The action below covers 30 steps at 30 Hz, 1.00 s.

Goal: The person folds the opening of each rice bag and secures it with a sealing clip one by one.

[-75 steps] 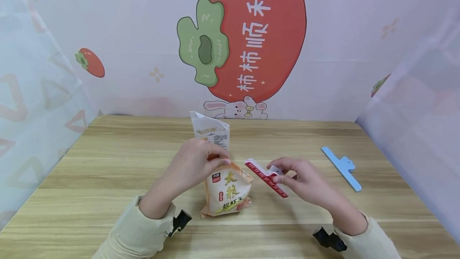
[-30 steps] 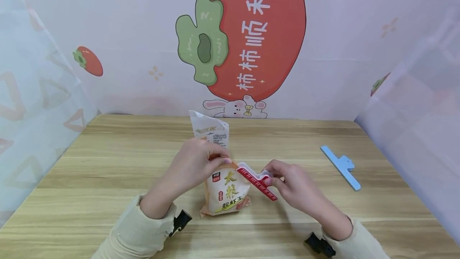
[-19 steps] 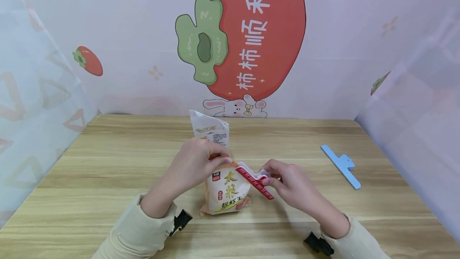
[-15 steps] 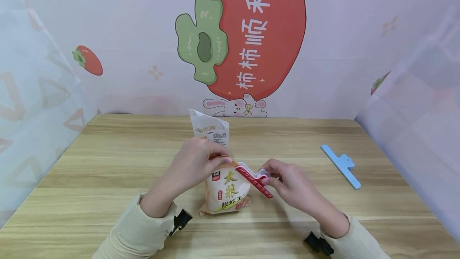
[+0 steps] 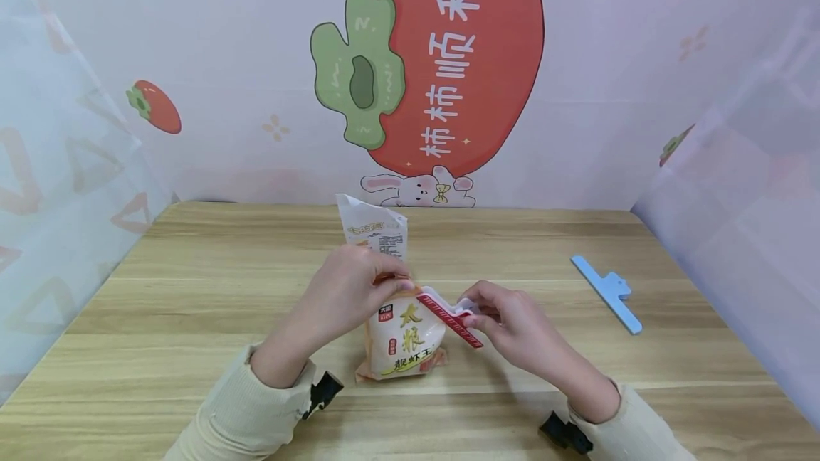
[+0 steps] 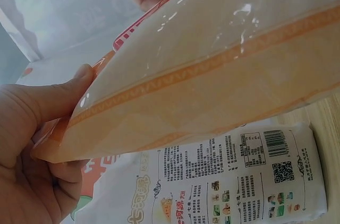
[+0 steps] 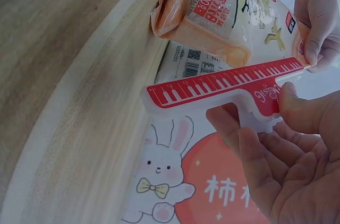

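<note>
A small orange-and-white rice bag point(image 5: 407, 340) stands upright on the table. My left hand point(image 5: 346, 294) pinches its top edge between thumb and fingers, as the left wrist view confirms with the thumb pressed on the bag's film point(image 6: 202, 75). In my right hand point(image 5: 522, 322) is a red-and-white sealing clip point(image 5: 453, 321) with a keyboard pattern, pinched at its handle. The clip slants down to the right, its upper end at the bag's top right edge, close to the left fingertips. Whether the bag's film lies between its jaws cannot be told.
Right behind the rice bag stands a taller white printed bag point(image 5: 378, 230), partly hidden by the left hand. A light blue clip point(image 5: 608, 294) lies on the wooden table point(image 5: 224, 304) at the right. A printed cloth backdrop point(image 5: 243, 55) encloses the back and sides.
My right hand has moved left, bringing the red-and-white clip from beside the rice bag to its top right edge. It has shifted slightly further left since. The left hand keeps its grip.
</note>
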Each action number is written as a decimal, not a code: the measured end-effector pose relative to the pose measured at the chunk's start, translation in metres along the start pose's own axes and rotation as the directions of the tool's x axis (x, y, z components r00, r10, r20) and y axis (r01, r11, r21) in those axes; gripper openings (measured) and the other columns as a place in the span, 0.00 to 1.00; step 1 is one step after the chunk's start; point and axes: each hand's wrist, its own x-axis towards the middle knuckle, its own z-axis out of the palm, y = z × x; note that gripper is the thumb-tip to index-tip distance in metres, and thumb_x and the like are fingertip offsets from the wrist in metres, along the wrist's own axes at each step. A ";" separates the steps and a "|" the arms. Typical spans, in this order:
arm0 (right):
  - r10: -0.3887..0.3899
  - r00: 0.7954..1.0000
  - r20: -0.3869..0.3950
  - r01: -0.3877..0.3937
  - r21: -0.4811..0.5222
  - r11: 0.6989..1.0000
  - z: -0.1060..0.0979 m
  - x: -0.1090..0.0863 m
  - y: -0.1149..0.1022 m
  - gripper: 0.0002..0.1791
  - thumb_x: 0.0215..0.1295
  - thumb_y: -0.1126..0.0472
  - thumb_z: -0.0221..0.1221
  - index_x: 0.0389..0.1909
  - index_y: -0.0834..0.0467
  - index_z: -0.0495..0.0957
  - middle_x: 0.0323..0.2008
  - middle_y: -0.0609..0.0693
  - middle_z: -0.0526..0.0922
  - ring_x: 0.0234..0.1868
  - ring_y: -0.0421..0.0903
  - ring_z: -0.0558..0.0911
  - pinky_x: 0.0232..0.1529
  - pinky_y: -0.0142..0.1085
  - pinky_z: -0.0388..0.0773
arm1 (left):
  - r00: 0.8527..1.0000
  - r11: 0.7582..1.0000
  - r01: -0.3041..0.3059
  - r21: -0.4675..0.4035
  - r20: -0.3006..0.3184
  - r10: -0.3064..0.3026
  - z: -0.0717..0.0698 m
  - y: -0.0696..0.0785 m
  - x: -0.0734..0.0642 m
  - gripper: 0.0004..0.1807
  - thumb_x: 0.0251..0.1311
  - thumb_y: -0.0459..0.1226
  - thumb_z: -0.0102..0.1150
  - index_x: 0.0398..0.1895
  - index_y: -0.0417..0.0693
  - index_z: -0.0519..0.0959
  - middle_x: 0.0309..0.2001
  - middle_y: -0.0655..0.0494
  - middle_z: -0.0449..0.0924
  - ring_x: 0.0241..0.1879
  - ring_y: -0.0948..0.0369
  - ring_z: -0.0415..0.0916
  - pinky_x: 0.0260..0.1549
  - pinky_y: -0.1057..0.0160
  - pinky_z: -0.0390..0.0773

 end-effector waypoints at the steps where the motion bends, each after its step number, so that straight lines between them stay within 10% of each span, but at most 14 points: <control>1: -0.003 1.000 -0.002 0.003 0.004 1.000 0.000 0.000 0.000 0.07 0.62 0.64 0.65 0.41 0.55 0.81 0.36 0.45 0.87 0.34 0.35 0.82 0.39 0.29 0.81 | 1.000 1.000 -0.003 0.000 0.003 0.003 0.000 0.000 0.000 0.04 0.51 0.40 0.75 0.29 0.52 0.89 0.29 0.62 0.87 0.33 0.63 0.78 0.27 0.73 0.76; 30: -0.065 0.992 -0.105 0.072 0.067 0.995 0.009 -0.002 -0.009 0.10 0.61 0.68 0.65 0.43 0.60 0.80 0.39 0.53 0.89 0.40 0.43 0.88 0.41 0.33 0.85 | 0.999 0.998 -0.048 -0.042 0.006 0.049 0.003 -0.002 0.000 0.04 0.53 0.35 0.74 0.31 0.47 0.89 0.31 0.57 0.88 0.29 0.65 0.83 0.26 0.74 0.79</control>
